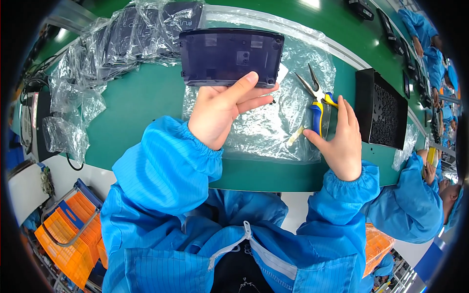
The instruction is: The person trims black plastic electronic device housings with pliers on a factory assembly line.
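Note:
My left hand (222, 110) holds a dark rectangular plastic panel (229, 56) by its lower edge, lifted above the green table (141, 102). My right hand (339, 139) rests on a clear plastic sheet (266, 129), fingers closing around the blue handle of long-nose pliers (317, 97) with blue and yellow grips. A small pale strip (294, 136) lies on the sheet just left of that hand.
A pile of dark panels in clear bags (122, 44) fills the back left. A black box of small parts (383, 110) stands at the right. Other people in blue coats (415, 200) work along the right. Orange crates (63, 234) sit below left.

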Motion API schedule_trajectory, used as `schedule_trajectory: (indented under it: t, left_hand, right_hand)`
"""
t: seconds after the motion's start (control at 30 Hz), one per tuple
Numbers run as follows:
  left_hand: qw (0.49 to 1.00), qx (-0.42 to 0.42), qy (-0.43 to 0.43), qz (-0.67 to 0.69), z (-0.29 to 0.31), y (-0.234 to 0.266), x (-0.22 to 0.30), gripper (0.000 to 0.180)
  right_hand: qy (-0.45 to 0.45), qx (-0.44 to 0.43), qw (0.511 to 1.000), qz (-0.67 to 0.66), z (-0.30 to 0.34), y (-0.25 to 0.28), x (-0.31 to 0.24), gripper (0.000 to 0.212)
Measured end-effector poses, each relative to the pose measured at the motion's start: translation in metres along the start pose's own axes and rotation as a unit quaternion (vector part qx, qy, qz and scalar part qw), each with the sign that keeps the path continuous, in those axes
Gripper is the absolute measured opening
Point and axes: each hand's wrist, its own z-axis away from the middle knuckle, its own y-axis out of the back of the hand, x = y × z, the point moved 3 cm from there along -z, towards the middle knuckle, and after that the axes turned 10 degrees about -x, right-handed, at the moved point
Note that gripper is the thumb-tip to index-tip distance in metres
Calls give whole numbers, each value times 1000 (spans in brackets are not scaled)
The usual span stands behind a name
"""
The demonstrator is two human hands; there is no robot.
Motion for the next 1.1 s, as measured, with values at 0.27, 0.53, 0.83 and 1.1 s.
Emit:
schedule_trajectory:
  t: [0.27,0.53,0.83,1.1]
  left_hand:
    - [1000,6,-3,-24,0,1,-2,31]
    - [999,30,-1,-23,-1,3,-2,31]
    - [999,35,15,-3,-2,3,-3,31]
    - [999,46,7,-11,-2,6,-4,31]
  right_hand:
    - [-26,40,999,-17,-8,3,-1,63]
    - [55,151,968,-192,8,24,-12,51]
    - [183,121,968,-120,10,25,-33,57]
    - [184,126,974,-33,8,18,-39,64]
